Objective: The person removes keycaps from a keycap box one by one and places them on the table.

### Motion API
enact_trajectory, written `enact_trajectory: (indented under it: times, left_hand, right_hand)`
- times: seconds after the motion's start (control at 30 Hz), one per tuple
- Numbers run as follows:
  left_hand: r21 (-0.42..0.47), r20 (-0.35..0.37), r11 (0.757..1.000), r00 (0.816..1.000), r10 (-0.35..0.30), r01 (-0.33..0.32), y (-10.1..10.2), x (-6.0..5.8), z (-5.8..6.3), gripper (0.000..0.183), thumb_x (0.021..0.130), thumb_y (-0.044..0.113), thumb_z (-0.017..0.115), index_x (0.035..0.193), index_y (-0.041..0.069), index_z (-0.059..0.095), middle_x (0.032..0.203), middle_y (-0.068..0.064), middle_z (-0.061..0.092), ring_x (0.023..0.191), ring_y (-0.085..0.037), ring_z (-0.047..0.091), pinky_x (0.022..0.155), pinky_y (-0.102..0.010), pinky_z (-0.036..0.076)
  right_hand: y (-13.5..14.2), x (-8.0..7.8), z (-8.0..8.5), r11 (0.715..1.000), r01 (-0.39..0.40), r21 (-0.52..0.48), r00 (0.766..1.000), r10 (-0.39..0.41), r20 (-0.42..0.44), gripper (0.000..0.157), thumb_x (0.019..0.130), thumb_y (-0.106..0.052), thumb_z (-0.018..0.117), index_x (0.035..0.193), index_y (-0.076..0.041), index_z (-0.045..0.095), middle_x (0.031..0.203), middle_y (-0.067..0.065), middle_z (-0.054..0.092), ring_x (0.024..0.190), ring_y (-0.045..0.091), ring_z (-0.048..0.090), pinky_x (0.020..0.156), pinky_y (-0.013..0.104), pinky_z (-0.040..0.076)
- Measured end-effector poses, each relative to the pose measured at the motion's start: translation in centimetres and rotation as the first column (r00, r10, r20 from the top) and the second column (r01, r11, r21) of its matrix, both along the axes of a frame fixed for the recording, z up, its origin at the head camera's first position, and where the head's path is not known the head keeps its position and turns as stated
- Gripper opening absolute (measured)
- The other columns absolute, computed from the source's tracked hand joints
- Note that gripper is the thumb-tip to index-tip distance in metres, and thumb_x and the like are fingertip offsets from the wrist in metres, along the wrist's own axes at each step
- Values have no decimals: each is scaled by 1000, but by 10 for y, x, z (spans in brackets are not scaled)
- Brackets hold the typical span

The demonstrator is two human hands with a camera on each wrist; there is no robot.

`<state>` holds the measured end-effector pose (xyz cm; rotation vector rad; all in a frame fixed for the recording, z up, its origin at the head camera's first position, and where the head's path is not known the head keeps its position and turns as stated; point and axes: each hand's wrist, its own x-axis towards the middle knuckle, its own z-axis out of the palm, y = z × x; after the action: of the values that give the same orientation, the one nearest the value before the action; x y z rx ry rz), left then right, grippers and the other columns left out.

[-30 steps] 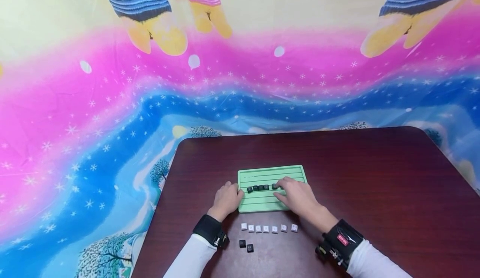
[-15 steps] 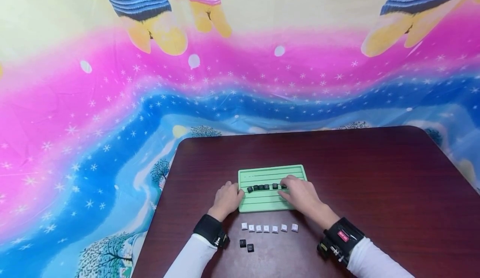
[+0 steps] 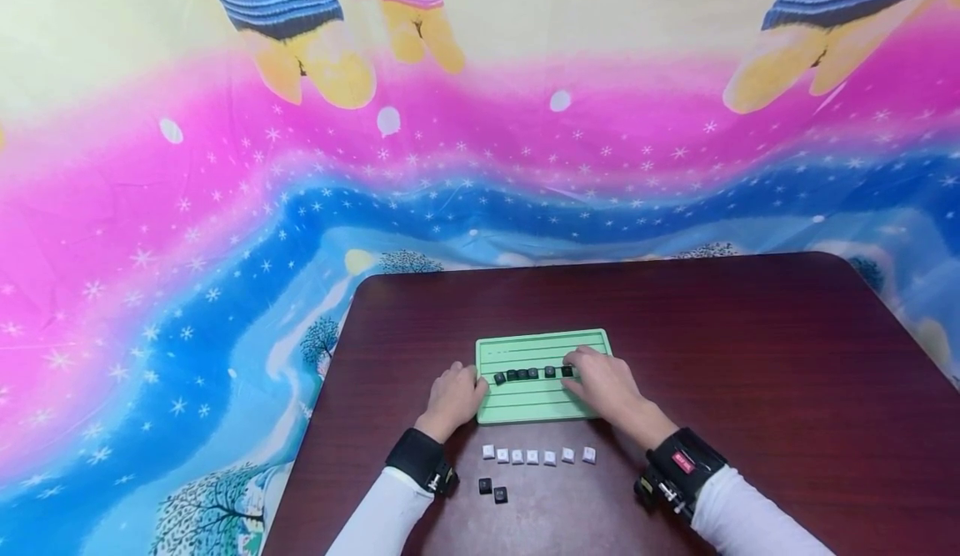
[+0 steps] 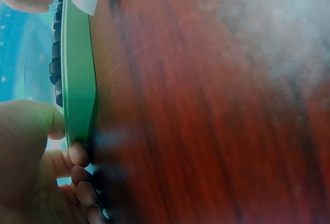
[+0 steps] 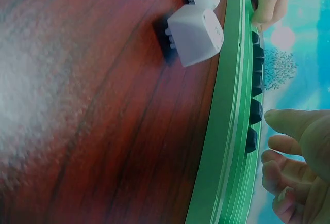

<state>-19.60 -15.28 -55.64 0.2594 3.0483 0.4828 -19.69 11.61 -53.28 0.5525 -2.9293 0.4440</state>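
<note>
Six black keys (image 3: 533, 373) lined up on a green tray (image 3: 525, 413)

From where I stand, I count one tray, flat on the table (image 3: 750, 356), with the six black keys in a row across its middle. Those toward its left end sit close together; the last two, toward its right end, have gaps beside them. On the table along the tray's near side are seven white keys (image 3: 532, 457) in a slightly uneven row. Farther out on that same side, below the tray's left end, lie two loose black keys (image 3: 501, 495).

The person's left hand (image 3: 452, 396) is at the tray's left edge, thumb on the rim and fingers bent beneath, pinching it. The right hand (image 3: 606, 383) reaches in over the tray's right end, palm low, thumb and forefinger parted on either side of the sixth key. The other fingers curl loosely, and I see nothing held; whether a fingertip brushes that key I can't tell. Both forearms slant in from the tray's near side, each in a white sleeve (image 3: 378, 510) with a black wrist strap (image 3: 418, 458).
</note>
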Motion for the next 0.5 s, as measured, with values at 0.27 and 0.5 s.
enact_trajectory:
  times: [0.27, 0.5]
  left_hand:
    - [0, 7, 1000, 1000, 6, -6, 0, 1, -1, 34, 99, 26, 48, 67, 14, 46, 72, -4, 46, 62, -20, 42, 58, -35, 38]
    - [1, 14, 1000, 1000, 2, -2, 0, 0, -2, 34, 99, 25, 48, 67, 14, 46, 71, -4, 45, 61, -20, 41, 58, -34, 37]
  right_hand:
    - [2, -6, -3, 1000, -9, 20, 1000, 9, 21, 31, 84, -30, 80, 109, -12, 75, 99, 3, 70, 82, 21, 70, 61, 40, 55]
    - [2, -10, -5, 999, -15, 37, 999, 13, 53, 29, 85, -28, 79, 108, -13, 75, 96, 3, 69, 83, 21, 70, 62, 43, 55]
